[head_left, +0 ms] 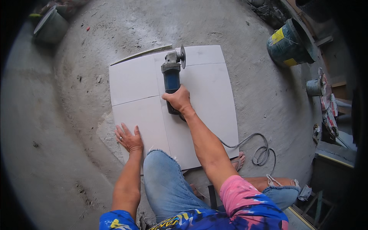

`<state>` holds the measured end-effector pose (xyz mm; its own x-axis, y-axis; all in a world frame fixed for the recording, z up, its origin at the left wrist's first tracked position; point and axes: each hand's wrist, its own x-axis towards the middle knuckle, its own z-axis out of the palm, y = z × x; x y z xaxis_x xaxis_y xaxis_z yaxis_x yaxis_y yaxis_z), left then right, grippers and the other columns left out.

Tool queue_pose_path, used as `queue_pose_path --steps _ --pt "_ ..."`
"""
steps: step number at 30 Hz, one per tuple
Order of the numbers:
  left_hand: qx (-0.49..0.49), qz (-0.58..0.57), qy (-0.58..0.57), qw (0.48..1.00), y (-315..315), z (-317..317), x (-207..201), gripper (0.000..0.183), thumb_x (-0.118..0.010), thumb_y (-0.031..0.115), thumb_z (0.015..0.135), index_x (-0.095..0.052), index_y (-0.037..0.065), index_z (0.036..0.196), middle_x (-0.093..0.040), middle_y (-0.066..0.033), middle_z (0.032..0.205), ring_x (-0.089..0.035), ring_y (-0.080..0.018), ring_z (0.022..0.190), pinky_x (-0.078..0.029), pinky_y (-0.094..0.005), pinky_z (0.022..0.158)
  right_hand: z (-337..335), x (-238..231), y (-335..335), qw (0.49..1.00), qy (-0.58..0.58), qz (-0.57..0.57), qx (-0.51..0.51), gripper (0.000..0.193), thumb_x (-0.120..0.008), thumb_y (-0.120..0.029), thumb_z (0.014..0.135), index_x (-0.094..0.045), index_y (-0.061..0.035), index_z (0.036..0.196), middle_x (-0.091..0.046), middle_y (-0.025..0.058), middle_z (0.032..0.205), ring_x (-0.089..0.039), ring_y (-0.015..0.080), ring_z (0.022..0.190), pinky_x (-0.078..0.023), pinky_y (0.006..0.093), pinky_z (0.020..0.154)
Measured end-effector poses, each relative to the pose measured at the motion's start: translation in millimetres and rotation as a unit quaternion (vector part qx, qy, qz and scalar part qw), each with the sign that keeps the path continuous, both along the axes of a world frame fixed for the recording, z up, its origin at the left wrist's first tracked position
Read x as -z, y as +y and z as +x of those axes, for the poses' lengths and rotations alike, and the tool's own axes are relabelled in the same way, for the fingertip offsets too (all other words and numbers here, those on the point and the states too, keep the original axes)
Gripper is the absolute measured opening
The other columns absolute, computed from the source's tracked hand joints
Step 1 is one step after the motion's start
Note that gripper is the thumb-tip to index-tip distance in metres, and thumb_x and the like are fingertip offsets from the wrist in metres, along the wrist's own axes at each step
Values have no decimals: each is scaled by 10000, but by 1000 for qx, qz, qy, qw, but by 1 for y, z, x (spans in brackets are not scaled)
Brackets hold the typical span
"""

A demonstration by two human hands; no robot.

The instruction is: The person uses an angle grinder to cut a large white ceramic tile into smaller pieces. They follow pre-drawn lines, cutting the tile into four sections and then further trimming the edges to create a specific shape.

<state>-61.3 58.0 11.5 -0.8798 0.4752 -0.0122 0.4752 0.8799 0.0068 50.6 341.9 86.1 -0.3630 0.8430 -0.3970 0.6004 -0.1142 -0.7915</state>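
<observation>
A large white tile (207, 103) lies on the concrete floor in front of me, with thin dark lines drawn across it. My right hand (178, 98) is wrapped round the body of a blue and grey angle grinder (172, 78). The grinder's round disc (183, 57) stands on edge at its right side, near the tile's far edge. Whether the disc touches the tile I cannot tell. My left hand (129, 138) lies flat with fingers spread on the tile's near left edge. A narrow cut strip (142, 55) lies along the far left edge.
A grey cord (245, 142) loops on the floor to the right, by my foot (239, 161). A dark bucket with yellow patches (287, 44) and a smaller pail (314, 87) stand at the right. Another bucket (50, 28) sits at the far left. Crumpled sacks (328, 105) lie at the right.
</observation>
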Motion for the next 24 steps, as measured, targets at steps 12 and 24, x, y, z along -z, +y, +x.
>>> queue_pose_path --steps 12,24 --pt "-2 -22 5 1000 -1 -3 3 796 -470 592 992 -313 73 1574 -206 -207 1626 -188 -408 1509 -133 -581 1215 109 -118 164 924 -286 221 -122 562 -751 -267 680 -608 15 1145 -711 221 1044 -712 364 991 -558 417 882" --pt "1 -71 23 997 3 -6 -4 782 -414 594 1010 -283 79 1584 -288 -228 1592 -245 -422 1485 -135 -597 1208 161 -50 260 879 -378 212 -196 539 -774 -233 680 -660 50 1124 -714 244 1088 -710 372 1030 -551 419 902"
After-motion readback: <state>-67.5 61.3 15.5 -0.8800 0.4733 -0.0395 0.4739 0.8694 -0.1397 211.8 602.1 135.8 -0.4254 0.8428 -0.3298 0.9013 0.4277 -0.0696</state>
